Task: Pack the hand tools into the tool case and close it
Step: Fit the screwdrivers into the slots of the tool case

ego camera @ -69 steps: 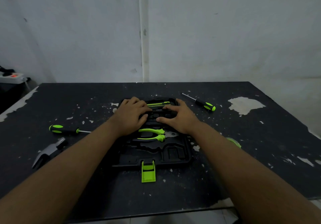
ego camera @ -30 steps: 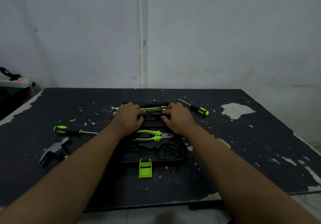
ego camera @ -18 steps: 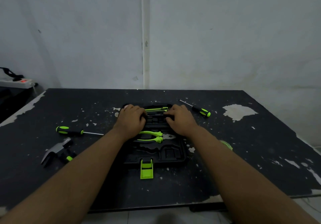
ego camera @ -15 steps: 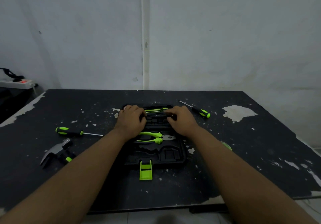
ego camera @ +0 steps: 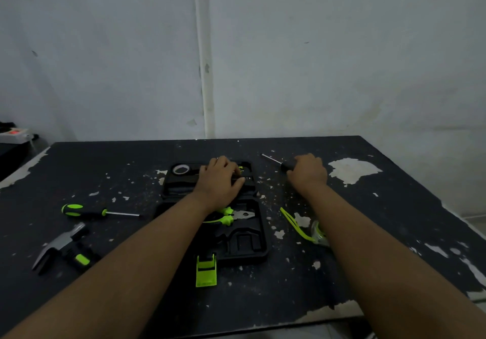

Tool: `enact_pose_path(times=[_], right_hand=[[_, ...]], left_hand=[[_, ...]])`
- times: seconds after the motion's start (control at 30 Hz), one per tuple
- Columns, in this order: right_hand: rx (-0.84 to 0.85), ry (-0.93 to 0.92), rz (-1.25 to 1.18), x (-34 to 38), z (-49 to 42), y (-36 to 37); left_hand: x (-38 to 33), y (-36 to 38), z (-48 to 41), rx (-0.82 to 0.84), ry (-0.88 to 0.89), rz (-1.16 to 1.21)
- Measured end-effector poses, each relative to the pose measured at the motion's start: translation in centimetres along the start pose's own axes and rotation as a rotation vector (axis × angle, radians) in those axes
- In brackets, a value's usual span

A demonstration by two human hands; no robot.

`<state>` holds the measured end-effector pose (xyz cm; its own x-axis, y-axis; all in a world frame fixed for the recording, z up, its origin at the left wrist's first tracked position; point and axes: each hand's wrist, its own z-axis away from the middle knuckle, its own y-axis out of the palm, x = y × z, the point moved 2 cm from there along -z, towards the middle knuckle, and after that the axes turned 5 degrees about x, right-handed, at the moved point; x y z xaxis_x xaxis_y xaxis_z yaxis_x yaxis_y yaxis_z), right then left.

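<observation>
The black tool case lies open at the table's middle, its green latch toward me. Green-handled pliers sit in its near half and a tape roll in its far half. My left hand rests flat on the far half, pressing on a tool there. My right hand lies right of the case, closed over the handle of a screwdriver whose shaft points left. A second screwdriver and a hammer lie on the left.
Clear safety glasses with green arms lie right of the case, beside my right forearm. The dark table has chipped paint and ends at a white wall. A power strip sits far left, off the table.
My right hand left the case and moved right onto the screwdriver's handle. My left hand shifted slightly right on the case, uncovering the tape roll.
</observation>
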<state>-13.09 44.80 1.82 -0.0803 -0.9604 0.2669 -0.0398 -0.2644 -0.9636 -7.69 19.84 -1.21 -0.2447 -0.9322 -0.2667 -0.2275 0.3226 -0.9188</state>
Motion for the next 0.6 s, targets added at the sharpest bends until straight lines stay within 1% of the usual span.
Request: enact_pose_path(times=[0.13,0.27,0.4,0.6], right_hand=[[0.013,0.083,-0.087,-1.2,-1.2,1.2],[-0.047,0.122,-0.094,-1.7,-1.6,2.1],[-0.063,0.101,-0.116,-1.3,-1.4,2.3],[-0.11,0.006,-0.253,0.7,1.2,0.8]], left_hand=[[-0.8,0.6,-0.1,0.008,0.037,0.036],[-0.6,0.4,0.1,0.011,0.027,0.056],[-0.2,-0.1,0.8,-0.002,0.035,0.075],[1.6,-1.3,2.6,-0.033,0.01,0.075]])
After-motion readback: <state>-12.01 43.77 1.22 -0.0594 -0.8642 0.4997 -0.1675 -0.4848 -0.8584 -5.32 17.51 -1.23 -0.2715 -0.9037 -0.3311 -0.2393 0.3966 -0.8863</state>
